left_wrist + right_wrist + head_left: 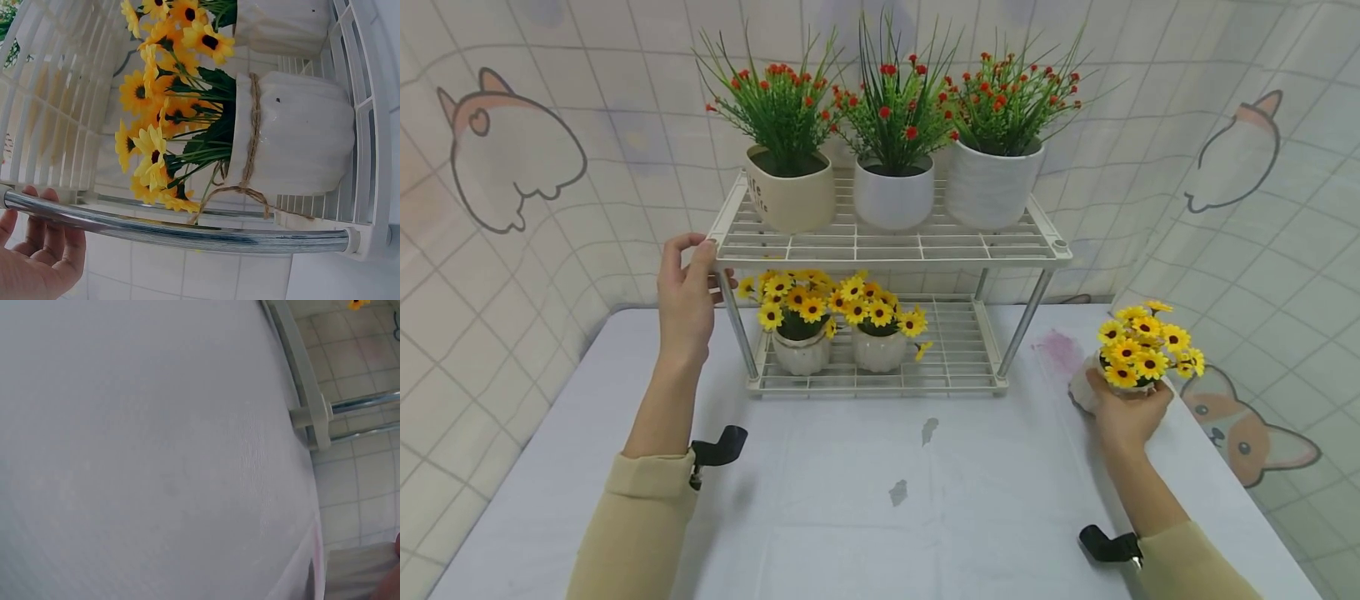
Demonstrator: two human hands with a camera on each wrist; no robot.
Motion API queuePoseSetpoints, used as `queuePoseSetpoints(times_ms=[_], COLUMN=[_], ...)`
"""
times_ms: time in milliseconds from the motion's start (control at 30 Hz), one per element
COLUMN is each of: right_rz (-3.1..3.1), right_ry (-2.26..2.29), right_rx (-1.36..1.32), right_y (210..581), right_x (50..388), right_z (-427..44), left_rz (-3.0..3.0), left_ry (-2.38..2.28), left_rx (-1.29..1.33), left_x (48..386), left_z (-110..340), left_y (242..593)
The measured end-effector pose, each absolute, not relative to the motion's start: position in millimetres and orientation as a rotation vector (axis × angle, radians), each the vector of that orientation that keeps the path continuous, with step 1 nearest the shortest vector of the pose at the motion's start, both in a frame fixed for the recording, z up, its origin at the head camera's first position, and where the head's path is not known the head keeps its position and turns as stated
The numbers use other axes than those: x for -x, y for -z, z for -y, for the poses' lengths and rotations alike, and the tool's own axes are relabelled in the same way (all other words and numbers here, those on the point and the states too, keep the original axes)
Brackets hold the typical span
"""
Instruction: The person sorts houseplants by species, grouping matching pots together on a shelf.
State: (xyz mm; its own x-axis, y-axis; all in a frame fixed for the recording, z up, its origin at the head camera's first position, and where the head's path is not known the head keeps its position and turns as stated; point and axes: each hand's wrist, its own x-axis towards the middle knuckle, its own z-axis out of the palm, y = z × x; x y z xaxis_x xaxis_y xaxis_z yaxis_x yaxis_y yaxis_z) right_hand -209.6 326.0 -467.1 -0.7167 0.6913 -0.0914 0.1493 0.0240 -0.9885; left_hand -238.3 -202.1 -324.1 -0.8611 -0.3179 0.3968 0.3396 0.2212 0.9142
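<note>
A two-tier white wire rack [895, 250] with metal posts stands at the back of the table. My left hand [688, 292] grips its upper left front corner, thumb on top; in the left wrist view the fingers [53, 244] curl by the metal post [187, 234]. On the lower tier, left and middle, sit two white pots of yellow flowers [801, 350] [880, 350]. At the table's right side my right hand [1127, 412] holds another white pot of yellow flowers [1082, 387], which leans. In the right wrist view only part of this pot [356, 569] and hand shows.
Three pots of red-flowered grass stand on the upper tier: a cream one [793, 196], a smooth white one [895, 196] and a ridged white one [992, 187]. Tiled-pattern curtains surround the table. The white tablecloth [850, 450] has two grey patches and a pink stain.
</note>
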Motion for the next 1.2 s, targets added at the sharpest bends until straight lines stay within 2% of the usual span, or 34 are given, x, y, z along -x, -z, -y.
queuePoseSetpoints(times_ms=[533,933,1200], right_rz=[1.888,1.889,1.914], right_ry=[-1.872,-1.886,-1.906], right_rx=[0.647,0.366,0.122], right_y=[443.5,444.8,444.4], right_x=[168.5,147.1,146.3], right_z=[-278.5,-244.6,-216.9], left_rz=[1.987,1.985,1.976], left_ry=[1.700,1.705,1.705], left_rx=[0.019,0.013,0.008], left_x=[238.3,239.5,239.7], left_z=[202.0,201.8,201.8], left_y=[323.5,324.5,323.9])
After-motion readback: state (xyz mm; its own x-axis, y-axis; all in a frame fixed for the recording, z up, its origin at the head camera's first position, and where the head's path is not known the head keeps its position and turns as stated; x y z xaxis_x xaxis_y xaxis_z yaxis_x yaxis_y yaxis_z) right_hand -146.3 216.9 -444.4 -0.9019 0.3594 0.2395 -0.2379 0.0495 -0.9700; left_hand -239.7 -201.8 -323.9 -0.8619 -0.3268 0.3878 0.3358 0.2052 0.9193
